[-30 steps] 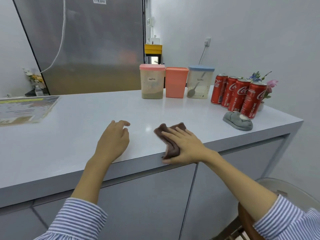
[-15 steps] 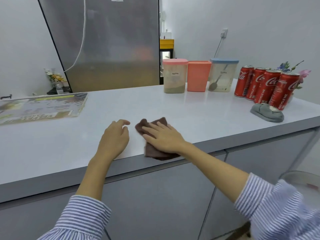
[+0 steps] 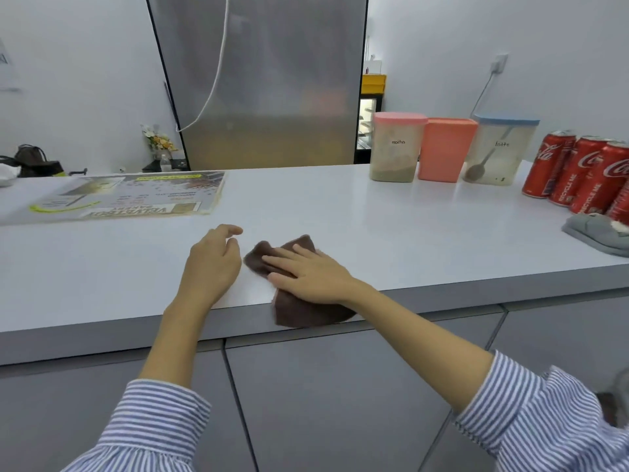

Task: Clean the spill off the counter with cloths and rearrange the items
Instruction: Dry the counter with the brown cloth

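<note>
A brown cloth (image 3: 299,311) lies at the front edge of the white counter (image 3: 340,206), its lower part hanging over the edge. My right hand (image 3: 309,272) presses flat on top of it, fingers spread and pointing left. Just to its left, my left hand (image 3: 212,264) rests on the counter with loosely curled fingers and holds nothing. A grey cloth (image 3: 599,235) lies at the right edge. No spill is visible on the counter.
Three canisters stand at the back: a pink-lidded "mocha" canister (image 3: 396,148), a salmon canister (image 3: 444,149), a blue-lidded "latte" canister (image 3: 498,151). Several red cola cans (image 3: 575,172) stand right of them. A laminated menu (image 3: 115,199) lies at the left. A steel fridge (image 3: 262,80) stands behind.
My right hand has slid the brown cloth leftward along the counter's front edge, close to my left hand. The left hand has stayed put. My view has turned left.
</note>
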`<state>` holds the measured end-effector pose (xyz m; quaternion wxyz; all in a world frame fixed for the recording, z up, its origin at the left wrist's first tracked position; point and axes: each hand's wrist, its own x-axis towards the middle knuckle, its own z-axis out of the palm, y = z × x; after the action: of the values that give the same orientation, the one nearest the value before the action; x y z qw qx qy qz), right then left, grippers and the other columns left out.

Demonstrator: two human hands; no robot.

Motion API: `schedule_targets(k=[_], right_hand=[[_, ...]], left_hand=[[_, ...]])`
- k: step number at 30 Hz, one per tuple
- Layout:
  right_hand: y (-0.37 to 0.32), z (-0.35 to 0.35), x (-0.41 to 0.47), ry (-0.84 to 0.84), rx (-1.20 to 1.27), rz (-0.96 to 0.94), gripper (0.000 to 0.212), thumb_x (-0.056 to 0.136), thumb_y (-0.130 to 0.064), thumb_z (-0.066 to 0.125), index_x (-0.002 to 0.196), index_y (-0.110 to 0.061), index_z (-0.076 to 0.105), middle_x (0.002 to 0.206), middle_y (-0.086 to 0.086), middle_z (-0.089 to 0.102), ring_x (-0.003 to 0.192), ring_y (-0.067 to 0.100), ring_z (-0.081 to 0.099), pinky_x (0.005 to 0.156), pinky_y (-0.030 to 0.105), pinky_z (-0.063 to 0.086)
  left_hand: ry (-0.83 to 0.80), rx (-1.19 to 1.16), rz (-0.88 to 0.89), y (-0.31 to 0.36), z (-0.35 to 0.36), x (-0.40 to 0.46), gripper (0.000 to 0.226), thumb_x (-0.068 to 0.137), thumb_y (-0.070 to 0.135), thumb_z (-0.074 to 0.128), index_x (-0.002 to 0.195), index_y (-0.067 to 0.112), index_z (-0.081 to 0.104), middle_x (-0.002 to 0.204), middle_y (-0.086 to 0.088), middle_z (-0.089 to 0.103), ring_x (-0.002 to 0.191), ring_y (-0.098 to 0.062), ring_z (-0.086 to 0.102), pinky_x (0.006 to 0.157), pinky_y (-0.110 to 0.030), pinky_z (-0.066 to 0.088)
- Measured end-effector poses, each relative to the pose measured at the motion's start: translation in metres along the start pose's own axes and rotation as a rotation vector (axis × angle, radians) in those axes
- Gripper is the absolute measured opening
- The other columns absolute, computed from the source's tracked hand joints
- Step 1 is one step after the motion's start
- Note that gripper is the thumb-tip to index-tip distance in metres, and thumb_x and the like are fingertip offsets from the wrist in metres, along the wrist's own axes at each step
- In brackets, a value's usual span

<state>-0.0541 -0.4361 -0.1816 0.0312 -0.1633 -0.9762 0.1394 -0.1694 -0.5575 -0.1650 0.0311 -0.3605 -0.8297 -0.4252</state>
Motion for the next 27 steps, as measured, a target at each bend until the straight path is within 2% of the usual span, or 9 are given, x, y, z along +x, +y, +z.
schedule_targets(k=[3, 5, 8, 13, 18, 21, 24, 27], right_hand=[[-0.019, 0.007, 0.016, 0.081, -0.008, 0.124, 0.05, 0.098, -0.046, 0.022, 0.147, -0.033, 0.025, 0.159, -0.007, 0.014, 0.146, 0.026, 0.008, 0.117, 0.047, 0.002], [-0.035, 0.017, 0.013, 0.104, -0.031, 0.088, 0.051, 0.098, -0.047, 0.022, 0.146, -0.033, 0.026, 0.159, -0.005, 0.014, 0.146, 0.026, 0.009, 0.118, 0.048, 0.002], [-0.026, 0.016, -0.007, 0.081, -0.009, 0.045, 0.047, 0.1, -0.044, 0.02, 0.146, -0.038, 0.024, 0.158, -0.01, 0.013, 0.147, 0.019, 0.006, 0.119, 0.041, 0.003], [0.051, -0.011, -0.036, 0.111, 0.052, 0.244, 0.046, 0.101, -0.039, 0.022, 0.147, -0.035, 0.025, 0.158, -0.011, 0.013, 0.147, 0.016, 0.006, 0.119, 0.038, 0.005], [0.136, -0.041, -0.05, 0.163, 0.048, 0.42, 0.046, 0.1, -0.035, 0.024, 0.146, -0.032, 0.029, 0.157, -0.012, 0.018, 0.146, 0.02, 0.01, 0.118, 0.041, 0.01], [0.183, -0.053, -0.052, 0.179, 0.041, 0.489, 0.046, 0.1, -0.036, 0.024, 0.146, -0.032, 0.029, 0.157, -0.012, 0.018, 0.146, 0.022, 0.011, 0.118, 0.043, 0.011], [0.24, -0.07, -0.051, 0.192, 0.01, 0.588, 0.049, 0.099, -0.038, 0.022, 0.146, -0.03, 0.03, 0.157, -0.009, 0.021, 0.145, 0.024, 0.015, 0.117, 0.046, 0.013], [0.313, -0.088, -0.046, 0.191, -0.077, 0.663, 0.067, 0.086, -0.05, 0.005, 0.14, -0.025, 0.037, 0.153, -0.008, 0.028, 0.14, 0.026, 0.025, 0.113, 0.051, 0.019]], left_hand=[[-0.002, -0.004, -0.026, -0.006, -0.006, -0.004, 0.034, 0.096, 0.012, 0.033, 0.122, 0.015, 0.055, 0.13, -0.005, 0.054, 0.12, -0.023, 0.047, 0.089, -0.025, 0.031], [-0.015, -0.002, -0.016, -0.006, -0.006, -0.007, 0.033, 0.096, 0.011, 0.034, 0.121, 0.015, 0.055, 0.129, -0.007, 0.055, 0.119, -0.024, 0.048, 0.089, -0.026, 0.032], [-0.039, 0.013, 0.014, 0.002, -0.003, -0.005, 0.033, 0.097, 0.013, 0.034, 0.121, 0.015, 0.055, 0.128, -0.007, 0.055, 0.117, -0.024, 0.049, 0.092, -0.03, 0.035], [-0.111, -0.01, 0.076, 0.026, 0.019, -0.004, 0.033, 0.098, 0.016, 0.032, 0.123, 0.018, 0.054, 0.128, -0.005, 0.053, 0.114, -0.022, 0.048, 0.089, -0.03, 0.036], [-0.245, -0.003, 0.265, 0.077, 0.077, 0.003, 0.033, 0.098, 0.019, 0.031, 0.125, 0.022, 0.05, 0.122, -0.003, 0.051, 0.108, -0.019, 0.05, 0.086, -0.028, 0.038], [-0.275, -0.005, 0.314, 0.106, 0.107, 0.015, 0.034, 0.098, 0.021, 0.031, 0.126, 0.023, 0.049, 0.116, -0.003, 0.051, 0.097, -0.018, 0.051, 0.082, -0.029, 0.04], [-0.309, 0.017, 0.311, 0.12, 0.129, 0.036, 0.035, 0.098, 0.021, 0.03, 0.129, 0.023, 0.047, 0.12, -0.003, 0.051, 0.113, -0.02, 0.048, 0.087, -0.03, 0.039], [-0.307, 0.04, 0.299, 0.127, 0.145, 0.06, 0.035, 0.099, 0.021, 0.03, 0.13, 0.023, 0.046, 0.125, -0.001, 0.052, 0.136, -0.014, 0.029, 0.093, -0.031, 0.034]])
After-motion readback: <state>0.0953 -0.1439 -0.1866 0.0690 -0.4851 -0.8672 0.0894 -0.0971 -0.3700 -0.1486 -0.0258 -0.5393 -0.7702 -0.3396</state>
